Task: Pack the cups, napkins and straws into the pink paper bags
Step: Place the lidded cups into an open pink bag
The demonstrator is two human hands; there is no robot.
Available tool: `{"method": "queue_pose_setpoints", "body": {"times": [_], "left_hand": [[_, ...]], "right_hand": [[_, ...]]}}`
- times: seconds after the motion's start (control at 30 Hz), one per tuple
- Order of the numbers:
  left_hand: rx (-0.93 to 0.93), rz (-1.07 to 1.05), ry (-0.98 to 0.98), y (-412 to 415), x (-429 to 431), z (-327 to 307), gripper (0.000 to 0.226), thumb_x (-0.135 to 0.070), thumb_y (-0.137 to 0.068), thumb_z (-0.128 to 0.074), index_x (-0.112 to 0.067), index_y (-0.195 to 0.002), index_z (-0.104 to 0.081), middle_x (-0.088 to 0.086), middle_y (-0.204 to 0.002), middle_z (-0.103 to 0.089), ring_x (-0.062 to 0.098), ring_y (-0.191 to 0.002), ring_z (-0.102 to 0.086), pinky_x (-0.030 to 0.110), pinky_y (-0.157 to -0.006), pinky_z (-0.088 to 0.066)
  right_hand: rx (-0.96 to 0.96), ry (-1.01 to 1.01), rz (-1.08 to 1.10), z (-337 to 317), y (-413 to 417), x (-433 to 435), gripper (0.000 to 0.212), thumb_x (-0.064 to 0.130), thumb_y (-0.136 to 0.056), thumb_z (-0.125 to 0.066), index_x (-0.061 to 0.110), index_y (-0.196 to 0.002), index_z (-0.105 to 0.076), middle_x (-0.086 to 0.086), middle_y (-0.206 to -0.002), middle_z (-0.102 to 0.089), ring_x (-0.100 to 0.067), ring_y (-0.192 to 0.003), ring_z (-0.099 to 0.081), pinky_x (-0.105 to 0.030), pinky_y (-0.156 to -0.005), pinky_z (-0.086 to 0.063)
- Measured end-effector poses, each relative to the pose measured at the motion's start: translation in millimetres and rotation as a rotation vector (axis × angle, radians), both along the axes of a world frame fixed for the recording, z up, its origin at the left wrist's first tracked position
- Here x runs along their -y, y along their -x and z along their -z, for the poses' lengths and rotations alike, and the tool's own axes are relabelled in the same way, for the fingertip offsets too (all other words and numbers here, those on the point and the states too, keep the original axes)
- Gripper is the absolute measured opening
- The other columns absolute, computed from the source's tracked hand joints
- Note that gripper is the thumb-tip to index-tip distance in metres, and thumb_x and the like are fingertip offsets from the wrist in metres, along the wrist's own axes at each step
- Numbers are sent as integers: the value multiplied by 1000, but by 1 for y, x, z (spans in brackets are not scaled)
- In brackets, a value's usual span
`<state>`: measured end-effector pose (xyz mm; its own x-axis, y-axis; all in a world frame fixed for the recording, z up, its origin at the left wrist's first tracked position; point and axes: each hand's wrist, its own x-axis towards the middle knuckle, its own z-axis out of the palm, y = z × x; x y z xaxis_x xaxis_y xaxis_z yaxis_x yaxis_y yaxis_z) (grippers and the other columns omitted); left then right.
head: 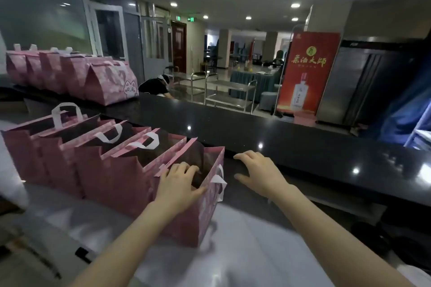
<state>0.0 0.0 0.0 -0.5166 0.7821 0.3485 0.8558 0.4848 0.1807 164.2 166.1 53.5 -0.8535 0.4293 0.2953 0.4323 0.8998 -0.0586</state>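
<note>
The left hand sits at the mouth of the nearest pink paper bag with white loop handles. Its fingers are hooked down over the near rim into the opening and the thumb lies along the rim outside, so it seems to be holding the bag's mouth open. The right hand is just to the right of that bag. Its fingers are spread and loosely bent and it holds nothing. Whether it touches the near edge of the glossy black counter I cannot tell.

The bag's long side runs away from the person toward the counter, with its mouth facing up, so anything going in must drop from above. The free right hand looks better placed to fetch it. The inside of the bag is dark, so I can't tell what it holds, and no cups, napkins or straws are in view.

This bag ends a row of open pink bags standing side by side on the pale worktop below the counter. Closed pink bags stand at the counter's far left end. Beyond are steel trolleys and a red banner.
</note>
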Motion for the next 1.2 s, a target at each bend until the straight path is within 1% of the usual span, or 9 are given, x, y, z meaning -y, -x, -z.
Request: {"method": "queue_pose_setpoints", "body": {"times": [0.13, 0.3, 0.43, 0.57, 0.7, 0.87, 1.0, 1.07, 1.2], "left_hand": [[10, 22, 33, 17, 0, 24, 60, -68, -84, -43, -34, -133, -46, -8, -132, -49, 14, -128, -39, 39, -112, -24], [-19, 91, -68, 18, -4, 40, 48, -64, -84, -46, -33, -117, -61, -8, -122, -55, 14, -127, -41, 44, -118, -14], [-19, 136, -119, 14, -8, 50, 27, -52, -86, -58, -31, -99, -67, -7, -115, -59, 15, -129, -43, 46, -118, -10], [-19, 169, -126, 6, -11, 51, 19, -46, -87, -58, -31, -94, -67, -10, -114, -60, 13, -129, -42, 42, -118, -5], [-11, 227, -128, -11, -16, 44, 17, -42, -87, -62, -30, -96, -68, -10, -110, -61, 13, -125, -45, 41, -117, -10], [0, 312, -113, -50, -36, 35, 13, -23, -84, -70, -24, -97, -68, -4, -111, -63, 20, -124, -49, 42, -113, -24], [-58, 378, -96, -84, -61, 32, 16, -13, -76, -77, -21, -87, -68, -1, -100, -65, 25, -107, -58, 44, -96, -45], [-91, 396, -90, -98, -75, 31, 18, -13, -73, -77, -21, -82, -65, -1, -94, -65, 25, -98, -60, 43, -91, -46], [-111, 375, -99, -116, -94, 31, 16, -9, -75, -70, -21, -84, -66, -1, -101, -66, 23, -106, -58, 43, -105, -36]], "right_hand": [[93, -18, -84, 27, 47, 1, 57, 39, -90, -59, 28, -142, -39, 3, -144, -42, -20, -130, -40, -35, -106, -35], [163, -129, -128, 56, 81, -10, 59, 22, -92, -57, 30, -145, -33, 1, -158, -21, -21, -147, -12, -40, -119, -4], [137, -154, -167, 65, 78, -16, 37, 27, -94, -55, 24, -131, -49, 0, -148, -40, -20, -145, -20, -38, -119, -1], [96, -171, -181, 68, 44, -24, 19, 27, -92, -57, 21, -110, -61, 0, -120, -61, -21, -127, -46, -39, -118, -6], [-5, -186, -172, 73, -3, -25, 9, 23, -87, -66, 21, -95, -64, 2, -96, -66, -22, -102, -62, -43, -115, -21], [-16, -182, -138, 75, -65, -28, 15, 24, -87, -67, 23, -101, -63, 2, -96, -65, -20, -96, -62, -44, -115, -21], [-57, -173, -81, 75, -112, -33, 24, 19, -79, -75, 22, -100, -66, 2, -89, -63, -19, -85, -63, -47, -109, -35], [-70, -167, -24, 76, -127, -36, 29, 15, -73, -79, 22, -98, -68, 3, -85, -62, -19, -80, -63, -49, -103, -43], [-107, -123, 41, 79, -153, -44, 29, 15, -77, -73, 20, -105, -68, -1, -92, -64, -25, -85, -64, -49, -102, -42]]}}
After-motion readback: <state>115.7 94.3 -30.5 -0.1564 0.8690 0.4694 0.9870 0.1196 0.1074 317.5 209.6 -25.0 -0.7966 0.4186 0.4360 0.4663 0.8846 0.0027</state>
